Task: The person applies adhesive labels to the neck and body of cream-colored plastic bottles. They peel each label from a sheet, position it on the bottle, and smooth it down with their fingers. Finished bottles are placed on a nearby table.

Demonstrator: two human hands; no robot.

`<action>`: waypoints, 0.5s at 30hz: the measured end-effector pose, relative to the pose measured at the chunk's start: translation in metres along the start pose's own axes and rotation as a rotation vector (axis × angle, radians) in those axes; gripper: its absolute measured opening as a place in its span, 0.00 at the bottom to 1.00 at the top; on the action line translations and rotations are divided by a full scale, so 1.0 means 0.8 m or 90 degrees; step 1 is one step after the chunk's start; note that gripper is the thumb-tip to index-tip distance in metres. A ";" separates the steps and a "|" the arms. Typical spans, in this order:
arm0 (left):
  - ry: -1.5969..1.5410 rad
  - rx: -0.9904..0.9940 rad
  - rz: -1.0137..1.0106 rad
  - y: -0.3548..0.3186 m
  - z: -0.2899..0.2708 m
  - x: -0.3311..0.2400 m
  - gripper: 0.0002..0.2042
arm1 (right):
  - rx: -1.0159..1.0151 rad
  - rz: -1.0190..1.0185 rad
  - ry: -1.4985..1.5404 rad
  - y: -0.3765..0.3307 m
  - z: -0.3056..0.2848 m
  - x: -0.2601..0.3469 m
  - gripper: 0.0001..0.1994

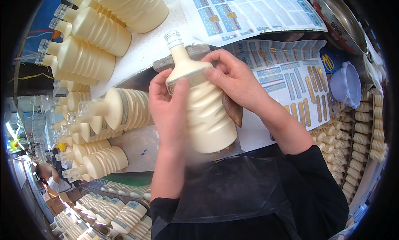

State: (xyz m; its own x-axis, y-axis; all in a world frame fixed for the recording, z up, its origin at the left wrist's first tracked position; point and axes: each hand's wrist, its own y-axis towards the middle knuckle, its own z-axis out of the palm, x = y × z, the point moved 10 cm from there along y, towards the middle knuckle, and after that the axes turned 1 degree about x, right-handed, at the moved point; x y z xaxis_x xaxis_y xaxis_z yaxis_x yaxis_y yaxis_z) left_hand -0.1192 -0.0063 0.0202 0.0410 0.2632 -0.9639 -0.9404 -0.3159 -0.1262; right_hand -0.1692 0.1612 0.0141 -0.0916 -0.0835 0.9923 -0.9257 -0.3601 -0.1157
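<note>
A cream bottle [210, 123] with a clear threaded neck and a wavy, ribbed body lies tilted in front of me, its neck pointing away. Around its shoulder runs a narrow grey-blue label strip [194, 77]. My left hand [167, 100] grips the bottle's left side, the thumb pressed on the strip. On the other side my right hand [235, 80] is closed at the shoulder, its thumb at the strip's right end. Beneath the right hand, a brown wooden piece [232, 110] shows beside the bottle. Behind the neck sits a grey block [164, 64].
Printed label sheets [249, 17] lie ahead; another sheet [276, 80] with blue and gold strips is at right. Cream bottles [93, 61] line the left, with more at lower left [129, 217] and right [361, 127]. A lilac bucket [346, 86] and metal basin [338, 19] stand right. A person [60, 181] is far left.
</note>
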 end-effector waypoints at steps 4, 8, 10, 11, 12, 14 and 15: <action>0.012 -0.003 0.000 0.001 -0.001 0.000 0.19 | -0.004 0.003 0.008 0.000 0.000 -0.001 0.13; 0.013 -0.004 -0.005 0.000 0.000 -0.001 0.19 | -0.014 -0.018 0.012 0.000 -0.001 0.001 0.14; 0.013 -0.004 -0.003 0.000 0.001 -0.001 0.19 | -0.021 -0.012 -0.038 0.000 -0.002 -0.001 0.14; 0.010 -0.003 -0.004 -0.001 0.001 -0.001 0.19 | -0.024 -0.010 -0.064 0.000 -0.002 -0.001 0.15; 0.009 -0.003 -0.004 -0.001 0.002 -0.002 0.19 | -0.032 -0.012 -0.059 0.000 -0.003 -0.001 0.16; 0.007 -0.001 -0.003 -0.001 0.002 -0.003 0.19 | -0.049 -0.016 -0.050 0.000 -0.005 0.000 0.18; 0.006 0.000 -0.002 -0.001 0.002 -0.002 0.19 | -0.043 -0.014 -0.052 0.000 -0.004 0.001 0.17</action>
State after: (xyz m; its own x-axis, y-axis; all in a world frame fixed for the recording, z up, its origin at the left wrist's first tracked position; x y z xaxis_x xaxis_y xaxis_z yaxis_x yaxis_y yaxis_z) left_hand -0.1193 -0.0053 0.0222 0.0472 0.2557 -0.9656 -0.9402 -0.3150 -0.1293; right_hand -0.1706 0.1639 0.0147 -0.0426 -0.1531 0.9873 -0.9499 -0.3001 -0.0876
